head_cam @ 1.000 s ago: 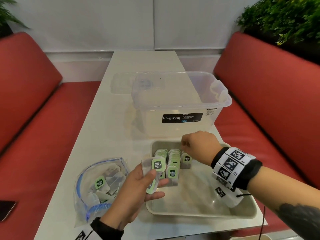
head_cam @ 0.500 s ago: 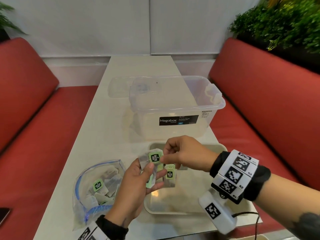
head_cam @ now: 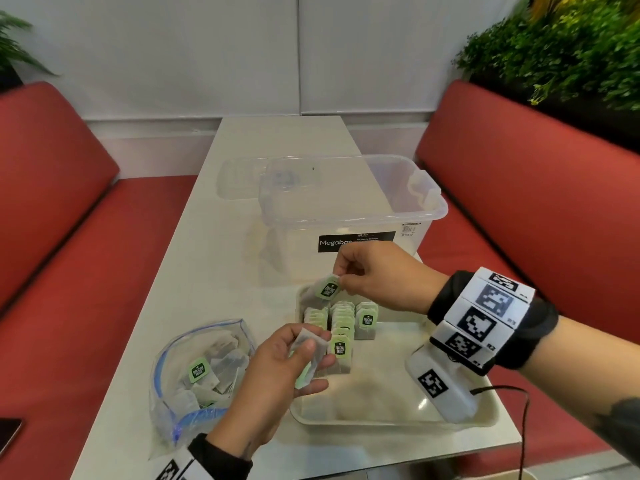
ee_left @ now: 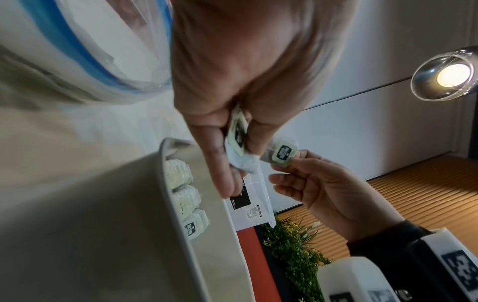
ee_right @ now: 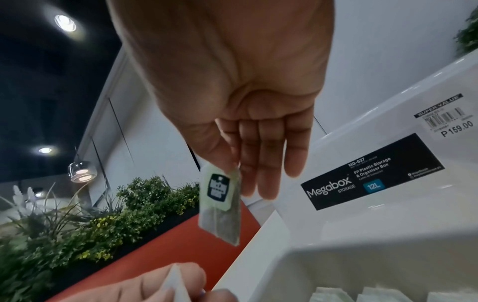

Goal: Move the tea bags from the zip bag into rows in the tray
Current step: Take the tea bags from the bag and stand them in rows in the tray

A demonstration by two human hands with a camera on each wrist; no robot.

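A white tray (head_cam: pixel 391 415) holds three short rows of green-tagged tea bags (head_cam: pixel 341 318) at its far left end. My right hand (head_cam: pixel 341 280) pinches one tea bag (head_cam: pixel 323 289) by its top, above the tray's far left corner; in the right wrist view this tea bag (ee_right: pixel 220 202) hangs from thumb and forefinger. My left hand (head_cam: pixel 304 355) grips a small bunch of tea bags (head_cam: pixel 308 348) over the tray's left rim; the left wrist view shows them (ee_left: pixel 239 143) squeezed between the fingers. The open zip bag (head_cam: pixel 194 375) with several tea bags lies left of the tray.
A clear Megabox storage box (head_cam: pixel 349 216) stands just beyond the tray, its lid (head_cam: pixel 242 180) behind it. Red bench seats flank the narrow white table (head_cam: pixel 221 258). A dark phone (head_cam: pixel 8 433) lies on the left seat. A cable (head_cam: pixel 512 389) trails from my right wrist.
My right hand left the rows, came to my left hand, took one tea bag from its bunch and lifted it back over the tray's far left corner.
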